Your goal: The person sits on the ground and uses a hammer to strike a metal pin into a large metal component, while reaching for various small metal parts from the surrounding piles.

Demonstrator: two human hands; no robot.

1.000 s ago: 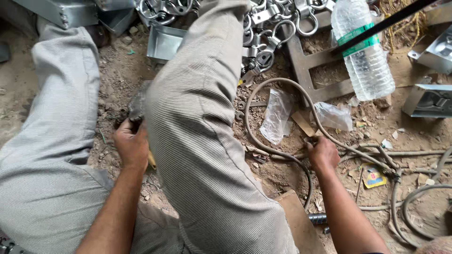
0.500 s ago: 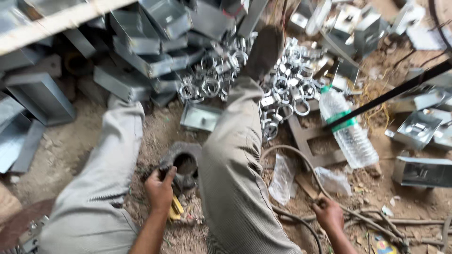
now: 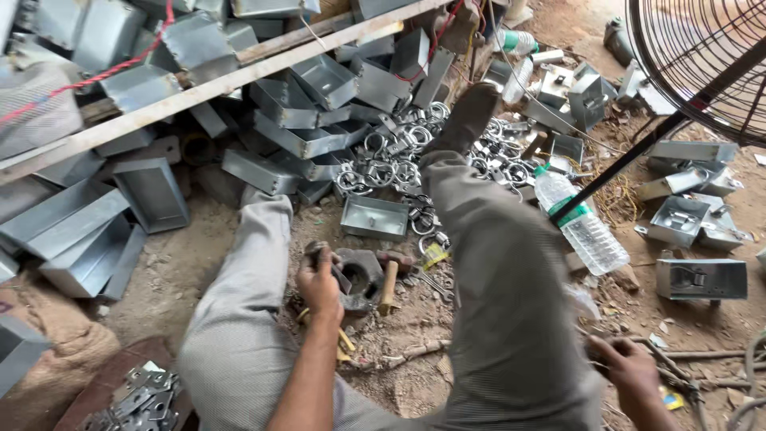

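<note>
A dark metal die block (image 3: 363, 278) with a round hollow sits on the dirt between the seated person's legs, and the left hand (image 3: 319, 281) is closed around a small dark tool at the block's near edge; what kind of tool it is cannot be made out. A wooden-handled hammer (image 3: 388, 281) lies just beside the block, untouched. A second ago the head was bent low over the lap and the block was hidden by the raised right knee; since then the view has lifted, bringing block, hammer and the heap of galvanised sheet-metal boxes (image 3: 307, 144) into sight, while the left hand has stayed at the same spot. The right hand (image 3: 630, 369) rests low on the ground at the right, fingers curled over thin rods or cable; whether it grips them is unclear. A pile of metal rings (image 3: 383, 164) lies past the block, a plastic water bottle (image 3: 581, 226) stands near a fan stand (image 3: 630, 164). The right trouser leg covers much of the ground.
</note>
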